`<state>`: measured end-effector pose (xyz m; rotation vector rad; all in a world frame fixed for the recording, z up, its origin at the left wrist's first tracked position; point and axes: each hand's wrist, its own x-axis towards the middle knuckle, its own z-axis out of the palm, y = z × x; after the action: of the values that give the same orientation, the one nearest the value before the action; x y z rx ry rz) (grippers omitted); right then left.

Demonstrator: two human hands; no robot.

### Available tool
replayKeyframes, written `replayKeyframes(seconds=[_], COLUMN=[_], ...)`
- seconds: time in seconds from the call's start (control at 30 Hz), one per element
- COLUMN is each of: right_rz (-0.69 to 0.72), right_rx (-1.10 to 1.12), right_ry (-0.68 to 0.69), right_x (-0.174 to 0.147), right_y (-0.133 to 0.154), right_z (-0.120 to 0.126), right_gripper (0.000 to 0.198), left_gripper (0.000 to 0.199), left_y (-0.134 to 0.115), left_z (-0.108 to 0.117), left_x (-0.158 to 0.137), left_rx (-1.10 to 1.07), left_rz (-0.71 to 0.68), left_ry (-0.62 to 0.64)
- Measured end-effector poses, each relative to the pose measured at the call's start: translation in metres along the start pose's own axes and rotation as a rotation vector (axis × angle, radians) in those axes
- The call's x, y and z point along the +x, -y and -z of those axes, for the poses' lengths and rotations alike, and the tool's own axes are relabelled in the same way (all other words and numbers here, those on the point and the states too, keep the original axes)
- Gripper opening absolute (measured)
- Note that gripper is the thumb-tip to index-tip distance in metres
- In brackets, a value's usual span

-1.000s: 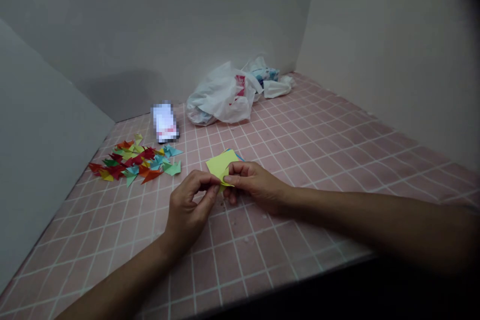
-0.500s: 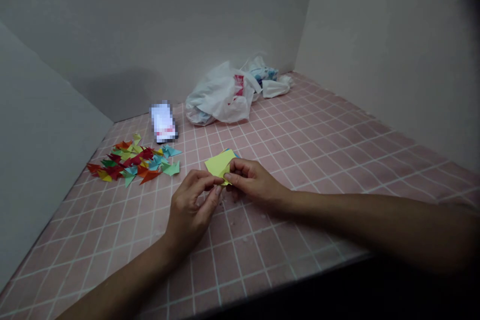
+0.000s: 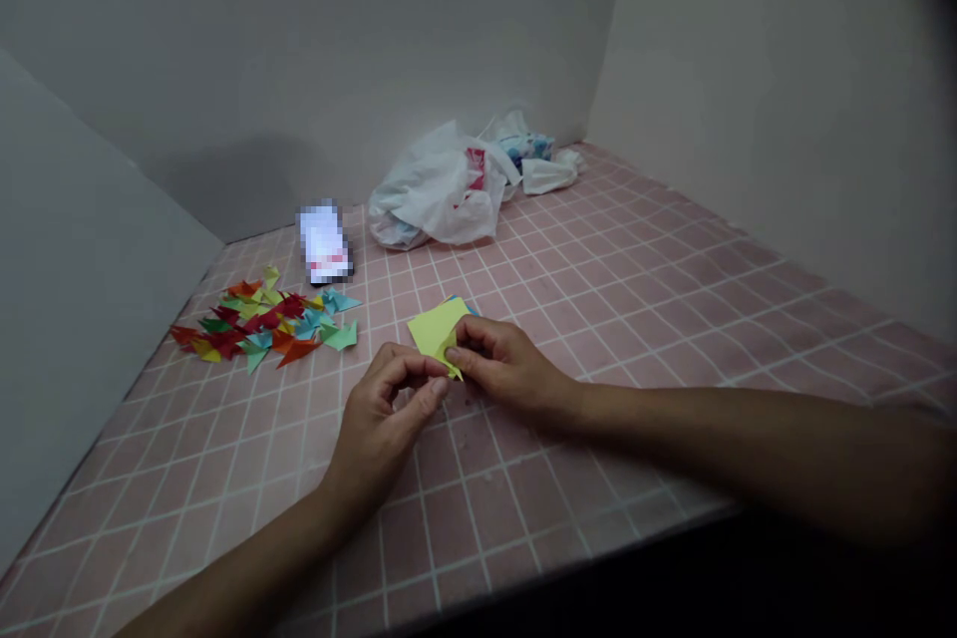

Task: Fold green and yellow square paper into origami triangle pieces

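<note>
The right hand (image 3: 515,367) pinches a small folded yellow paper (image 3: 456,374) with its thumb and index finger nearly closed, the other fingers curled beneath. The left hand (image 3: 378,419) comes in from the left, its index finger and thumb tips close together at the near edge of that folded paper; whether they grip it or only touch it, I cannot tell. The folded paper is held over the near edge of a stack of square sheets (image 3: 432,326), yellow on top, with a blue corner showing at its far right. The stack lies on a table (image 3: 658,319) patterned in pink squares with pale lines. Left of the stack, well apart from the hands, is a loose pile of folded paper pieces (image 3: 261,321) in red, orange, yellow, green and light blue. Beyond the pile is a phone (image 3: 324,241) with a bright, pixelated screen. At the far side, a white plastic bag (image 3: 441,189) sits near the wall (image 3: 419,30), with a blue-and-white package (image 3: 532,146) to its right.
</note>
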<state>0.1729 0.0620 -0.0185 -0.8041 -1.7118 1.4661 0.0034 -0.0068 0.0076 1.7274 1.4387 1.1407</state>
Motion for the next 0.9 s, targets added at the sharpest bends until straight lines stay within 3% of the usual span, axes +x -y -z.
replayKeyframes(seconds=[0.9], right_rz=[-0.093], right_rx=[0.102], right_ry=[0.024], right_x=[-0.0005], right_y=[0.0020], right_z=[-0.0025], right_gripper=[0.017], left_gripper=[0.006], left_y=[0.0038], left_z=[0.0007], left_x=[0.0037], left_rx=[-0.108], left_rz=[0.135], left_ry=[0.003])
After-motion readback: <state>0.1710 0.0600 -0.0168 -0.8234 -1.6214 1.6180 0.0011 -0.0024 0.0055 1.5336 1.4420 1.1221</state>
